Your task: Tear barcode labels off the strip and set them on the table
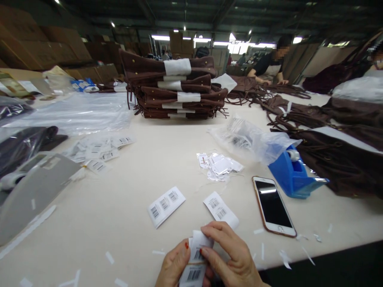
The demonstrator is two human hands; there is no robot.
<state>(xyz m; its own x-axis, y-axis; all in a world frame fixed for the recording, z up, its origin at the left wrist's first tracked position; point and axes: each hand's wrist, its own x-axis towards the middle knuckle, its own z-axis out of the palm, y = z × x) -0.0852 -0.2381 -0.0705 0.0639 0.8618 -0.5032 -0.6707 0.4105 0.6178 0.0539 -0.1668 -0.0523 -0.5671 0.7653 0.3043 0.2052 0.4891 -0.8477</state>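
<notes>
We see the left hand and right hand, both cut off by the lower edge, pinching a barcode label strip partly hidden behind fingers, over the desk near a phone, its print unreadable.

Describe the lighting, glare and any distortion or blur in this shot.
Head view: dim hall behind, bright strip lights overexposed at the back; the phone screen mirrors a light as a white streak; clear plastic sheeting shows pale glare; wide-angle lens bends the table edges; both hands with the barcode labels are cut by the bottom edge; the co-workers' faces are pixelated.
</notes>
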